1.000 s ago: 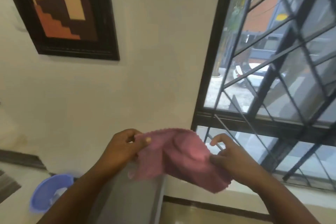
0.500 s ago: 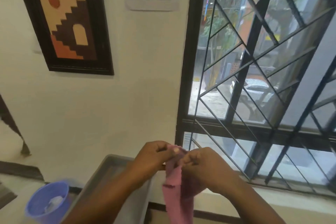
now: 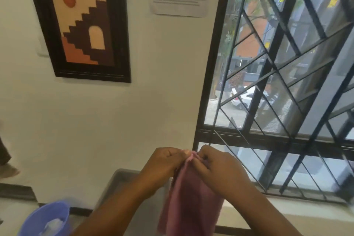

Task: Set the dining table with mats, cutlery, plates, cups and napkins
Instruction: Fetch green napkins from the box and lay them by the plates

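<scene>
A pink cloth napkin [image 3: 189,205] hangs folded in half in front of me, at the bottom centre of the head view. My left hand [image 3: 162,166] pinches its top edge from the left. Pressed close beside it, my right hand [image 3: 218,168] pinches the same top edge from the right. The napkin's lower part drops out of the frame. No dining table, mats, plates or cutlery are in view.
A grey tray or bin [image 3: 118,182] stands below my left forearm against the white wall. A blue plastic bowl [image 3: 46,220] sits at the bottom left. A barred window [image 3: 277,82] fills the right side, with a framed picture [image 3: 82,23] on the wall.
The napkin was spread wide between my hands; my hands came together, folding it in half so it hangs down. The view has tilted upward.
</scene>
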